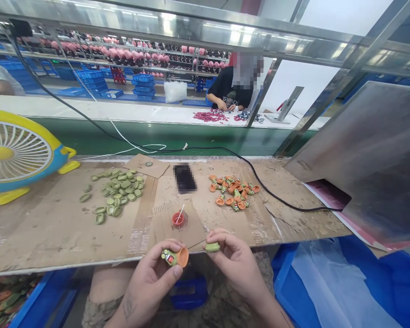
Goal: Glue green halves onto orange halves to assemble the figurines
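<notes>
My left hand (153,273) is closed on a small green and orange figure (172,258), its orange cupped end facing right. Between the thumb and fingers of my right hand (237,262) is a small green oval piece (212,247). The two parts are held apart, over the table's front edge. Just beyond them stands a small red cup (178,219) with a white stick leaning in it. A loose pile of green oval pieces (123,187) lies to the left. Several more green and orange figures (233,191) are heaped to the right.
A yellow and blue fan (20,155) stands at the left. A black cable (259,180) crosses the cardboard-covered table (71,237). Behind the cup lies a blurred dark rectangle (184,178). Blue bins (314,278) sit below. Across the way, a person (234,89) handles small pieces.
</notes>
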